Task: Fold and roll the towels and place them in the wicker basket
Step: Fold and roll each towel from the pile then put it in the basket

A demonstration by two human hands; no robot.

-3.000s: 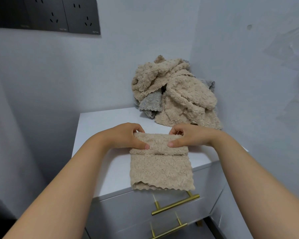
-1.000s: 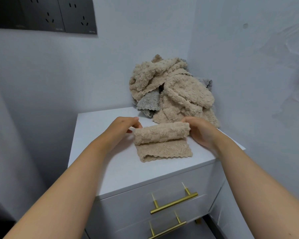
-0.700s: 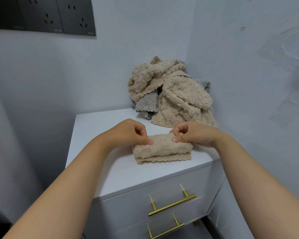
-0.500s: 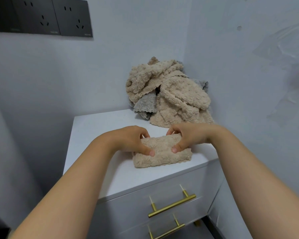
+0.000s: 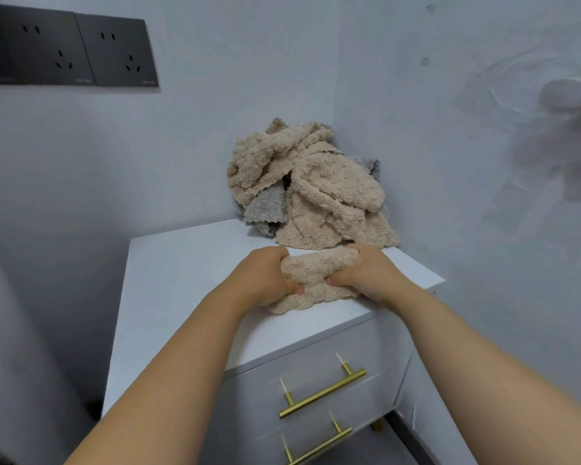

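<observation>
Head view: left hand [image 5: 265, 280] and right hand [image 5: 366, 276] both closed around the ends of a rolled beige towel [image 5: 316, 270], resting on the white cabinet top [image 5: 182, 263]. Heap of beige and grey towels [image 5: 309, 186] at 12 o'clock from the roll, in the wall corner. Drawers shut; contents unseen.

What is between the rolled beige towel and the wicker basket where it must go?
That cannot be judged: no wicker basket is in view. Both the left hand and the right hand grip the rolled beige towel on the white cabinet top. The towel pile lies behind it.
</observation>
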